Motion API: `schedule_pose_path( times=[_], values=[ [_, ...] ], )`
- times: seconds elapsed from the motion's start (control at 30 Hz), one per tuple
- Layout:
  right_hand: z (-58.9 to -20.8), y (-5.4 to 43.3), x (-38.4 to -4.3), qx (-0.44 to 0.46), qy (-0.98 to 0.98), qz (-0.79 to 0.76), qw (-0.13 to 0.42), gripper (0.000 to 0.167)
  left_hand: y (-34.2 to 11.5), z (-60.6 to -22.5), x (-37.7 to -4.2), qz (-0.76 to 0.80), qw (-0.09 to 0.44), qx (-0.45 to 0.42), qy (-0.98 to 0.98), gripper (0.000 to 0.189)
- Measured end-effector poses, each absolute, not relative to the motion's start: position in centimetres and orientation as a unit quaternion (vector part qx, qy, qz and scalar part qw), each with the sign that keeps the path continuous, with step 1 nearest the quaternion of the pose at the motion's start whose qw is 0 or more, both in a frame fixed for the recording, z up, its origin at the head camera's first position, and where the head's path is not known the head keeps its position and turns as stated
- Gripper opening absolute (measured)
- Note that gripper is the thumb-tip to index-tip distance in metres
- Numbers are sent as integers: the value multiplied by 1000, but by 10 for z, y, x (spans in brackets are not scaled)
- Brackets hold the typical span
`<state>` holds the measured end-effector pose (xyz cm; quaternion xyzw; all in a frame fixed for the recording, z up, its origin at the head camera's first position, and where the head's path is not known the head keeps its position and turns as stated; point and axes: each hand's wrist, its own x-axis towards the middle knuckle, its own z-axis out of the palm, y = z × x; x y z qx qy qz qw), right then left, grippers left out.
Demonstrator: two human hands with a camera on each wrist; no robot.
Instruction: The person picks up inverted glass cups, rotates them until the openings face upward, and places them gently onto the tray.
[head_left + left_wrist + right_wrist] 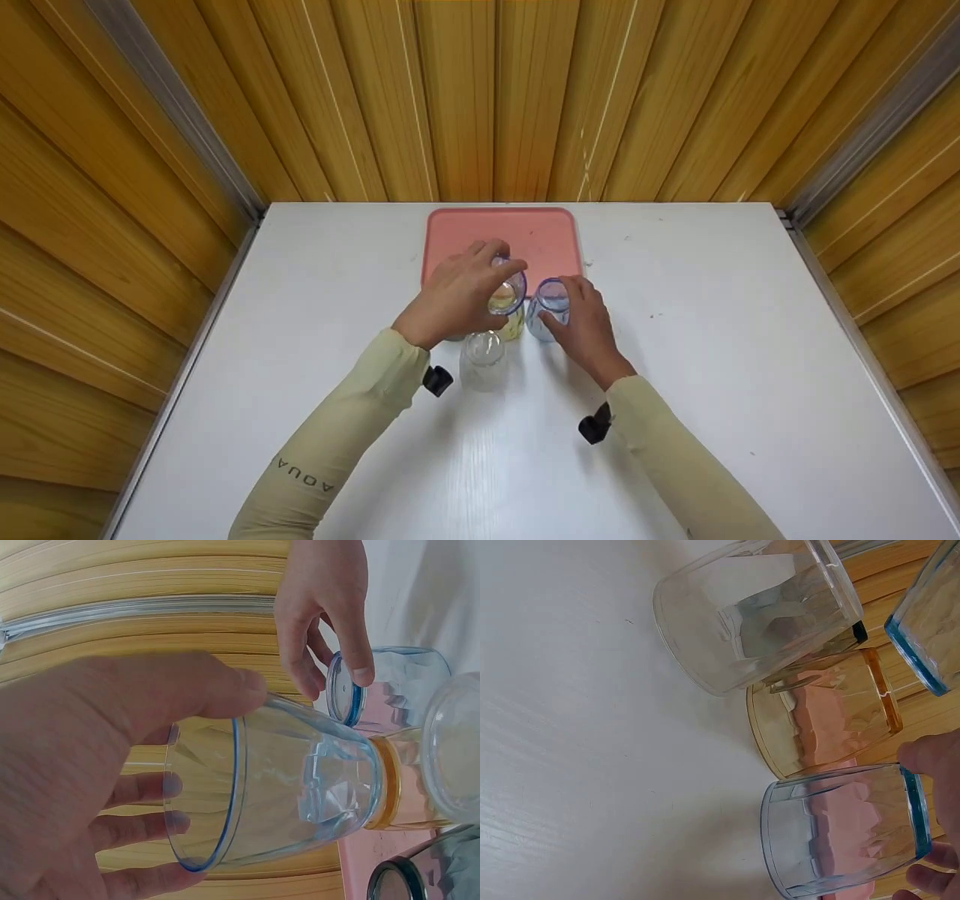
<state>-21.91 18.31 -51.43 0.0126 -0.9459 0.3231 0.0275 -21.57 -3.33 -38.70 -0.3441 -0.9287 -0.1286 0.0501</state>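
My left hand [465,289] grips a clear glass with a blue rim [270,787] by its wide end, thumb on one side and fingers spread round the other. Its narrow end is close over the orange-edged top of a yellow glass [825,716]. To the right, my right hand [585,322] pinches the top edge of a light blue glass [847,829] between thumb and fingers; this glass stands upside down on the table. A colourless glass [484,364] stands nearer the person. Mostly hidden behind my left hand is a dark-rimmed glass [397,881].
A pink tray [536,236] lies at the table's back edge, just behind the glasses. The white table [712,360] is bounded by wood-patterned panels [495,97] at the back and both sides. The glasses stand close together.
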Motion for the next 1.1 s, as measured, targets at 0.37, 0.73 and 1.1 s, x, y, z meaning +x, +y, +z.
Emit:
schedule_pose_path(
  times=[0.37, 0.73, 1.1],
  values=[
    [-515, 178, -224, -6, -945, 326, 7, 69, -34, -390, -219, -122, 57, -345, -929, 74],
    [-515, 175, -231, -17, -951, 308, 1, 73, -36, -393, -222, -122, 73, -347, -927, 71],
    [-511, 177, -235, -11, -959, 284, -15, 72, -38, -394, -223, -123, 86, -349, -925, 71]
  ],
)
